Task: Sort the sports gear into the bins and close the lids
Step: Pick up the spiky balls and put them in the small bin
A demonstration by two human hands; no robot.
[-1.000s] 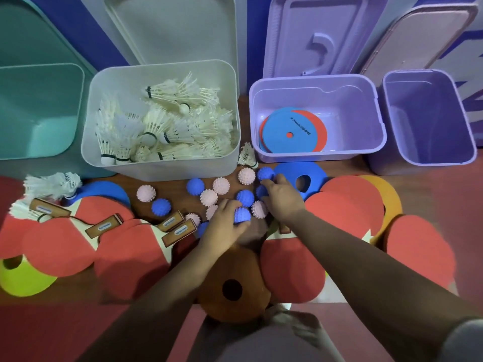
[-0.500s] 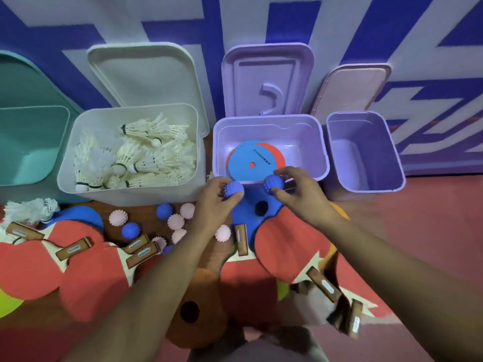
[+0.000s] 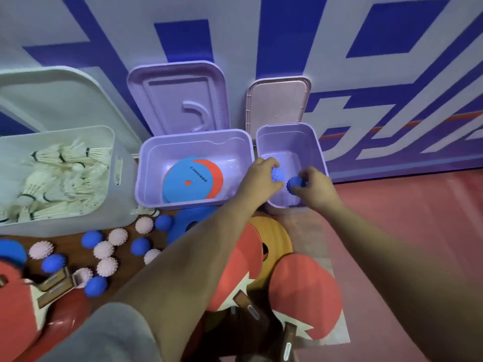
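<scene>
Two hands over the small purple bin (image 3: 317, 142) on the right. Left hand (image 3: 257, 178) wrapped round a blue spiky ball (image 3: 277, 175). Right hand (image 3: 315, 188) pinching another blue spiky ball (image 3: 294, 183). Lid (image 3: 278, 100) up against the wall. Next door, a bigger purple bin (image 3: 146, 178) with blue and red discs (image 3: 192, 180). White bin (image 3: 122, 205) full of shuttlecocks (image 3: 60, 176). Pink and blue balls (image 3: 104, 250) on the floor beside red paddles (image 3: 304, 291).

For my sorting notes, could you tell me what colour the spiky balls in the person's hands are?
Both spiky balls are blue; the head view shows them.
</scene>
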